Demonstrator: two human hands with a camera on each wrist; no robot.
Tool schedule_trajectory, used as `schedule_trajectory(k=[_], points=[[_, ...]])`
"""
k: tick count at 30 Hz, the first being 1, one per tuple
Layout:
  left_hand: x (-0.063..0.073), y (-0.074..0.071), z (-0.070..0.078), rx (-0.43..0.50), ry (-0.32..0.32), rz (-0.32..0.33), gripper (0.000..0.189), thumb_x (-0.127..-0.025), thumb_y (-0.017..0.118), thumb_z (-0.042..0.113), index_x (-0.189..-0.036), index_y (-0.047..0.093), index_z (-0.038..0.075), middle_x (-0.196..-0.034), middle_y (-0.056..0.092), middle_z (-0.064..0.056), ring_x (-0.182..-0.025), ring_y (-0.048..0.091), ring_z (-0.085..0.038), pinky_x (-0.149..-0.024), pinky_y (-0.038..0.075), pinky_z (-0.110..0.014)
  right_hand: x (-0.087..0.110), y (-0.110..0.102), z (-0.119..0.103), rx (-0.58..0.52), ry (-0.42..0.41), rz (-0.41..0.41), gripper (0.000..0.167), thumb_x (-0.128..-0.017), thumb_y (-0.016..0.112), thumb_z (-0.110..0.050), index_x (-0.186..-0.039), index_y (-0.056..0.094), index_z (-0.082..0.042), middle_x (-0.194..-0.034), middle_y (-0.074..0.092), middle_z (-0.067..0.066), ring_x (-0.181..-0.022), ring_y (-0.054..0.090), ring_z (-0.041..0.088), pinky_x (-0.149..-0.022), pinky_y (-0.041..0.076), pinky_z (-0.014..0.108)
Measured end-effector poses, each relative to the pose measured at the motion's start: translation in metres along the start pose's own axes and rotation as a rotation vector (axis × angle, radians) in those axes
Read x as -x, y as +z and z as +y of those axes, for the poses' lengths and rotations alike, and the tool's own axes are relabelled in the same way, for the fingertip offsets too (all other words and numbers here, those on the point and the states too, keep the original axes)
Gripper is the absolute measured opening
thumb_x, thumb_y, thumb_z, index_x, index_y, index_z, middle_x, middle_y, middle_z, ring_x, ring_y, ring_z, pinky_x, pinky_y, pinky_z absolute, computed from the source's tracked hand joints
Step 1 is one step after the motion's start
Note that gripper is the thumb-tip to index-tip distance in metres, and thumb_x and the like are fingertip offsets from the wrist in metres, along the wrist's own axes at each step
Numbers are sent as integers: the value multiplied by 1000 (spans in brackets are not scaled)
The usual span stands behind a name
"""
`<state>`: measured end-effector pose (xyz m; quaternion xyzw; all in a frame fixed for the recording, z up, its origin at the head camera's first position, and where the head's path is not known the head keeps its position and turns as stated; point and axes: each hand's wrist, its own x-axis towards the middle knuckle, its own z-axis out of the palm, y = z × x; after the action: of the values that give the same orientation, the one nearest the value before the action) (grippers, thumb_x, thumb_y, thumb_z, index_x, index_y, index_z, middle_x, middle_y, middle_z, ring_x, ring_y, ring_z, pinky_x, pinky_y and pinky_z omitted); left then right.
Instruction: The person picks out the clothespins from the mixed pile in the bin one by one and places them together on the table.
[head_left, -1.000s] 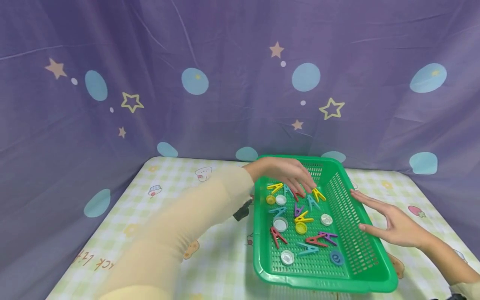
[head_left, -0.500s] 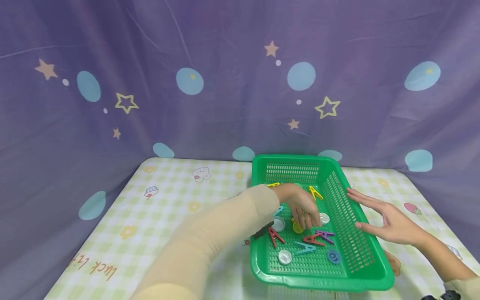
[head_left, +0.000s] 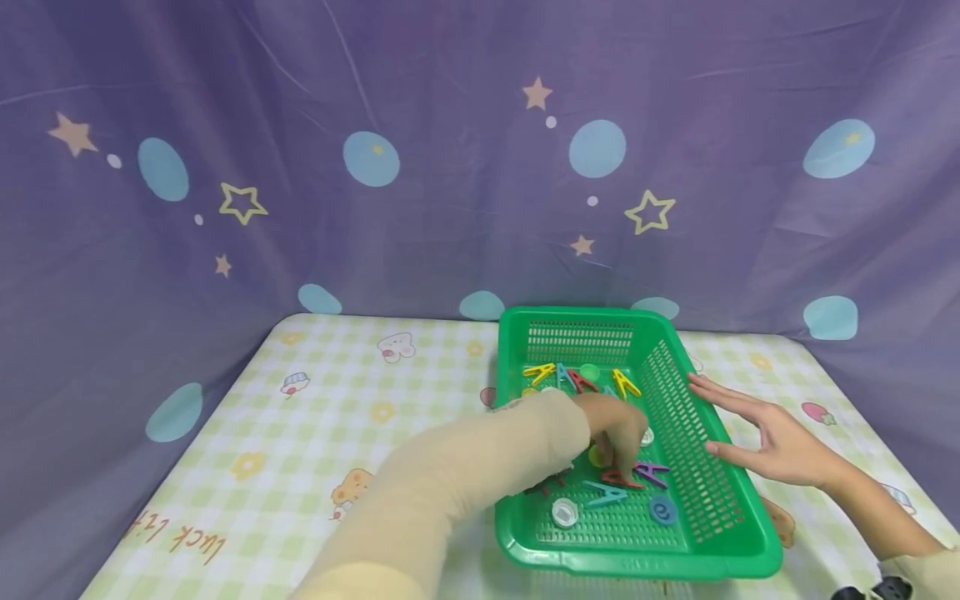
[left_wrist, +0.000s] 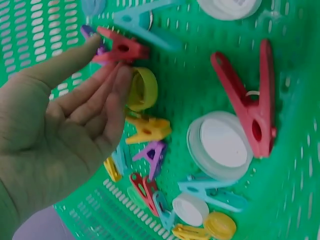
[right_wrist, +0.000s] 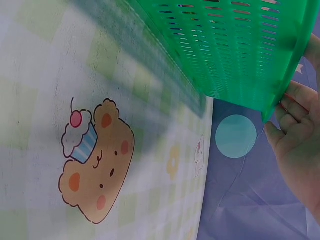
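Observation:
My left hand (head_left: pixel 618 427) reaches down into a green basket (head_left: pixel 637 567). In the left wrist view, its thumb and fingertips close on the handle end of a red clothespin (left_wrist: pixel 126 48) low over the basket floor. A purple clothespin (head_left: pixel 651 473) lies right beside it, and a yellow bottle cap (left_wrist: pixel 143 90) sits just by the fingers. My right hand (head_left: pixel 780 442) rests against the basket's right rim, fingers extended and thumb apart. In the right wrist view, those fingertips (right_wrist: pixel 290 120) touch the rim from outside.
Inside the basket lie a larger red clothespin (left_wrist: pixel 252 107), a blue clothespin (head_left: pixel 604 494), a clear cap (head_left: pixel 565 512), a blue cap (head_left: pixel 663 510) and several more clips and caps. A checked cloth (head_left: pixel 360 450) covers the table; a purple curtain (head_left: pixel 450 233) hangs behind.
My left hand has come down from above the basket's far part toward its middle, its fingers closing at the red clothespin. The right hand has stayed at the rim.

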<state>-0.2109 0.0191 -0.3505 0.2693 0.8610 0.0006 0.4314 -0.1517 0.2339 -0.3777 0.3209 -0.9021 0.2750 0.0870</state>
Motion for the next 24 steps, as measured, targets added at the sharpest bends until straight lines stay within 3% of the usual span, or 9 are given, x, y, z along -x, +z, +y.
schedule_trajectory(k=[4, 7, 11, 15, 19, 24], points=[[-5, 8, 4, -70, -11, 65, 33, -83, 76, 21, -111, 61, 15, -85, 68, 5, -65, 62, -5, -63, 55, -16, 0, 1, 1, -5, -3, 1, 74, -79, 76, -7, -145, 42, -9, -153, 39, 17, -140, 27, -12, -98, 20, -5], [-5, 9, 5, -117, -11, 87, 21, -80, 78, 22, -95, 66, 14, -82, 68, 5, -62, 63, -6, -63, 55, -16, 0, 1, 1, -2, -4, 3, 74, -79, 76, -7, -145, 42, -9, -152, 39, 17, -140, 27, -12, -98, 20, -5], [2, 5, 5, -111, -16, 65, 14, -80, 79, 21, -81, 68, 12, -79, 68, 5, -57, 59, -6, -57, 52, -15, 0, 0, 0, 2, -2, 3, 74, -79, 75, -8, -145, 42, -9, -152, 40, 18, -140, 27, -12, -98, 19, -5], [6, -4, 2, -124, 17, 29, 17, -84, 75, 22, -71, 69, 13, -71, 68, 5, -55, 56, -5, -50, 45, -15, 0, 0, 0, 4, -2, 3, 74, -79, 75, -8, -145, 42, -9, -152, 40, 17, -139, 27, -13, -98, 20, -5], [14, -13, -6, -125, 88, 45, 27, -87, 70, 24, -64, 63, 15, -65, 61, 5, -58, 54, -5, -68, 54, -17, 1, 1, 0, 11, 5, 4, 74, -79, 75, -9, -145, 42, -10, -152, 40, 16, -139, 28, -13, -97, 22, -4], [29, -23, -18, 12, 174, 75, 24, -91, 67, 20, -69, 62, 14, -73, 61, 4, -74, 64, -8, -88, 57, -25, 2, 2, 1, 14, 11, 4, 74, -79, 75, -9, -145, 42, -11, -152, 41, 14, -138, 29, -13, -96, 23, -3]])
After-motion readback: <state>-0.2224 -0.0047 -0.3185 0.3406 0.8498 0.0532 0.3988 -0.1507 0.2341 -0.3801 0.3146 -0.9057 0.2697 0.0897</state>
